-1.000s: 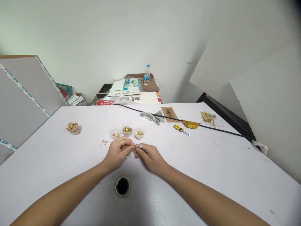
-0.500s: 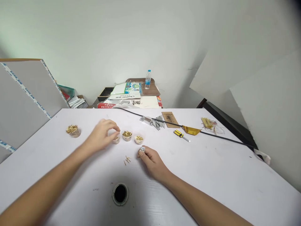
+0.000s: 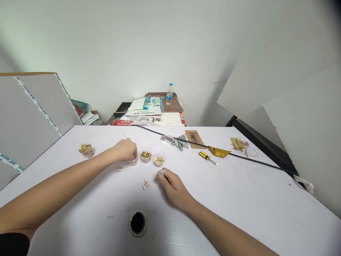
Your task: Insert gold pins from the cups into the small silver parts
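My left hand (image 3: 125,149) is curled downward over the leftmost small clear cup (image 3: 134,162). Its fingertips are hidden at the cup, so what they pinch does not show. To the right stand a cup of short brass-coloured pieces (image 3: 145,156) and another cup of small golden pieces (image 3: 159,161). Between thumb and fingers, my right hand (image 3: 174,188) grips a small silvery piece (image 3: 161,172), mostly covered by the fingers. Several thin golden pins (image 3: 145,184) lie loose on the table left of it. More golden pins (image 3: 118,168) rest beside my left forearm.
A fuller tub of golden pins (image 3: 86,150) stands at the left. A round hole (image 3: 137,223) opens in the white table (image 3: 226,202). Toward the back right lie a yellow-black screwdriver (image 3: 208,157), a black cable (image 3: 150,130), a cardboard piece (image 3: 195,139) and a plastic bag (image 3: 243,145).
My left hand has moved from beside the leftmost cup to over it, its fingers now curled down. Pins beside the left forearm have come into sight. My right hand keeps its grip.
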